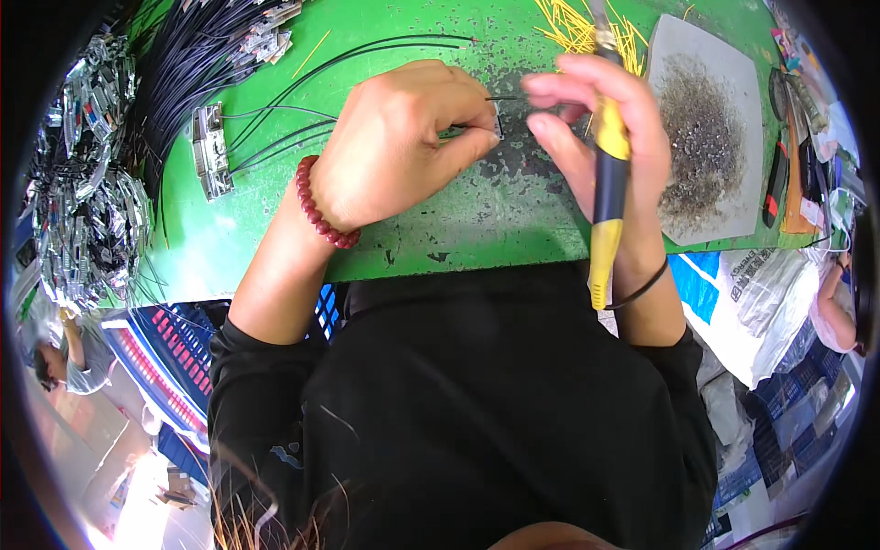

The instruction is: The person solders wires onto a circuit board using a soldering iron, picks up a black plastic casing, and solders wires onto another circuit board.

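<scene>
My left hand (pixel 403 137), a dark red bead bracelet at its wrist, is closed in a pinch at the middle of the green table. Between thumb and fingers is a small pale part (pixel 498 121), mostly hidden, with a short black wire end (pixel 504 98) sticking out to the right. In my right hand (pixel 642 137) a yellow and black soldering iron (pixel 611 174) lies across the palm, its metal end pointing away from me. That hand's thumb and fingertips are apart, just right of the small part. Black wires (pixel 284 137) run behind my left hand to a clear-and-metal part (pixel 213 151).
Bundled black wires (pixel 188 64) and a heap of shiny metal-and-clear parts (pixel 92 183) lie at the left. Yellow wires (pixel 573 27) are scattered at the back. A grey board (pixel 742 64) with dark grit lies right, beside hand tools (pixel 790 174). Other people show at both rims.
</scene>
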Available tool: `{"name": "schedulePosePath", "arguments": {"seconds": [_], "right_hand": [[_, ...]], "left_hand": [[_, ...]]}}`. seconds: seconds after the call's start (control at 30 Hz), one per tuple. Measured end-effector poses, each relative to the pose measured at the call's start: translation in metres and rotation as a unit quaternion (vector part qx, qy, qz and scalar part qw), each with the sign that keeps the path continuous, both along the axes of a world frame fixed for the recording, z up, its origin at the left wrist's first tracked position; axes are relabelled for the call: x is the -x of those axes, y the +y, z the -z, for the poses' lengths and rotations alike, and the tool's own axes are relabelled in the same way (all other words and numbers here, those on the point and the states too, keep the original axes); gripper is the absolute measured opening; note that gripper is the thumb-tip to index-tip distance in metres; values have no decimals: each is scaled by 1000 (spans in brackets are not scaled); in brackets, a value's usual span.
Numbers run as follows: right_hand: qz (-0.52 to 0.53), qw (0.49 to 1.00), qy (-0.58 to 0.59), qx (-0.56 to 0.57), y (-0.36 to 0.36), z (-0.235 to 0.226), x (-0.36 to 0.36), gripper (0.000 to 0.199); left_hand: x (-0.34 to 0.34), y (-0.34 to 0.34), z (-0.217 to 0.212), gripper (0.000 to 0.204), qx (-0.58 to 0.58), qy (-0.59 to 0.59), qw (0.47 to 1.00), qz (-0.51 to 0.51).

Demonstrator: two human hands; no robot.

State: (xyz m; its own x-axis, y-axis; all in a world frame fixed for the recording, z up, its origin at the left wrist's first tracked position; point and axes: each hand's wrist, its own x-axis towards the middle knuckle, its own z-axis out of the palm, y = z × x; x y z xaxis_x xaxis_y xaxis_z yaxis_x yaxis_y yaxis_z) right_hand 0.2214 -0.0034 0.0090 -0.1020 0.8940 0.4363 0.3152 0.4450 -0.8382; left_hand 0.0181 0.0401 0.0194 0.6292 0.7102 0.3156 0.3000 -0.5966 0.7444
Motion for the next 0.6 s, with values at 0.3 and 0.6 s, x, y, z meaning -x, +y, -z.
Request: {"name": "schedulePosePath", "arguments": {"seconds": [0.3,0.6], "right_hand": [[13,987,107,119,-3,-1,20,33],[30,995,95,9,-16,11,16,35]], "left_hand": [[-8,-21,-5,6,112,-53,983,-139],[-9,-27,-2,4,74,-55,983,-156]]}}
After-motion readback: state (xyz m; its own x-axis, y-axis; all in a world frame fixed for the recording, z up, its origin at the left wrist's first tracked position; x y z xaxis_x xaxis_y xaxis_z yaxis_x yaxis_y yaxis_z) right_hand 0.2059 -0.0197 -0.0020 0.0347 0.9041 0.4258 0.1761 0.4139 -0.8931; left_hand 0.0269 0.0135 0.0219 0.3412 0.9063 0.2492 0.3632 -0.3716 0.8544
